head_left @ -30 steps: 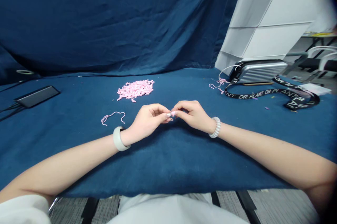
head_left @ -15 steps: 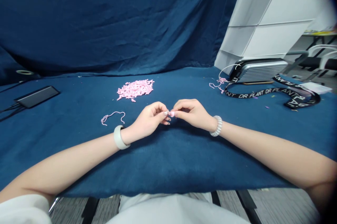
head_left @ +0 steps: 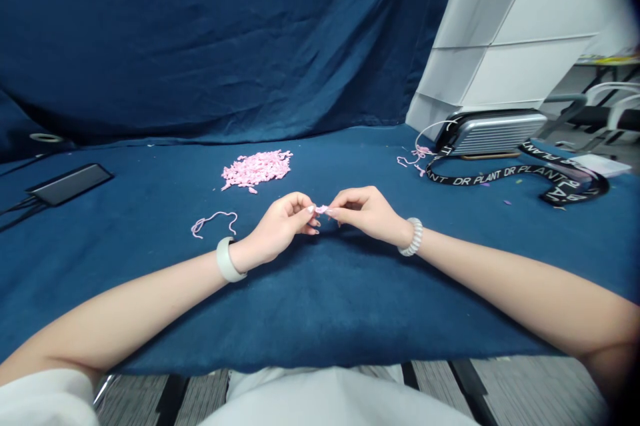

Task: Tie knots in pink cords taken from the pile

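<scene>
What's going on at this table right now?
Someone's left hand and right hand pinch a small pink piece between their fingertips, just above the blue cloth. Beyond them lies a heap of small pink pieces, with a loose pink string nearer the left hand. A black lanyard lies off to the right.

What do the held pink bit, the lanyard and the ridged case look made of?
Pink bit: perhaps yarn or plastic, too small to tell. Lanyard: probably woven fabric, matte, bending in loose curves. Ridged case: metal or shiny plastic, given its silvery sheen.
</scene>
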A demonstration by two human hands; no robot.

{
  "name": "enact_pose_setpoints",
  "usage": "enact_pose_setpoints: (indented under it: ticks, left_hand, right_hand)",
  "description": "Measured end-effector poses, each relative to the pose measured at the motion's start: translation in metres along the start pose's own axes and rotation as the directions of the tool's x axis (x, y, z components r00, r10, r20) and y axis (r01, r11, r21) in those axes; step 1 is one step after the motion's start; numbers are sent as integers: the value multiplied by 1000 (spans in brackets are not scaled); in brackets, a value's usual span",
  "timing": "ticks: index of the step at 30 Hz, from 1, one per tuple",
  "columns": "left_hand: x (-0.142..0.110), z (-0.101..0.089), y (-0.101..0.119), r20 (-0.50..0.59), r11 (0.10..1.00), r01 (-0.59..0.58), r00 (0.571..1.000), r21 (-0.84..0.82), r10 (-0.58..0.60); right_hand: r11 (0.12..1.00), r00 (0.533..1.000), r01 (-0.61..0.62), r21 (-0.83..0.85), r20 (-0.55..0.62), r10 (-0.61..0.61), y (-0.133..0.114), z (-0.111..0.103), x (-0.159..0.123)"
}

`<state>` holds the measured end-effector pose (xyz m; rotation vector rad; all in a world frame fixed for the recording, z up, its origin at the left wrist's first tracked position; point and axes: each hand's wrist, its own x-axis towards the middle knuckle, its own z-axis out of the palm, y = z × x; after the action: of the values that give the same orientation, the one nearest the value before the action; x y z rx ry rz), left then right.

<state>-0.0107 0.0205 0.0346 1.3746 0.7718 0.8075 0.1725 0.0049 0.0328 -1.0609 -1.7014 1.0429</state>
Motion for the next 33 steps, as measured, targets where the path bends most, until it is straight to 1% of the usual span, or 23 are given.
enact_pose_setpoints:
  ticks: [3, 8, 10, 14, 17, 20, 22, 26, 29, 33]
  left_hand:
    - [-1, 0, 0, -10, 1000, 15, 1000, 12, -15]
    - [-2, 1, 2, -16, 976, -9, 1000, 218, 13]
    - [-2, 1, 2, -14, 965, -20, 1000, 261, 24]
    - [0, 0, -1, -30, 969, -22, 999, 247, 30]
    - [1, -1, -2, -53, 973, -17, 998, 232, 31]
    - [0, -1, -2, -71, 974, 1, 997, 225, 15]
    - [0, -1, -2, -58, 972, 12, 998, 235, 1]
    - [-1, -1, -2, -6, 946, 10, 1000, 324, -9]
    - [0, -1, -3, -6, 937, 19, 1000, 350, -18]
    - [2, -2, -6, -25, 947, 41, 999, 318, -35]
  right_hand:
    - [1000, 1000, -17, -7, 7, 17, 0, 0, -1]
    - [999, 1000, -12, -35, 11, 13, 1, 1, 0]
    - [999, 1000, -2, -54, 24, 3, 1, 1, 0]
    - [998, 999, 0, -60, 32, 2, 1, 1, 1]
    - [998, 999, -22, -51, 26, 23, 1, 1, 0]
    - [998, 998, -46, -43, 45, 48, 2, 2, 0]
    - [997, 997, -53, -50, 62, 56, 3, 3, 1]
    - [996, 994, -56, -68, 90, 62, 4, 3, 1]
    - [996, 993, -64, -67, 100, 70, 4, 2, 0]
    - [996, 992, -76, -34, 103, 80, 5, 3, 0]
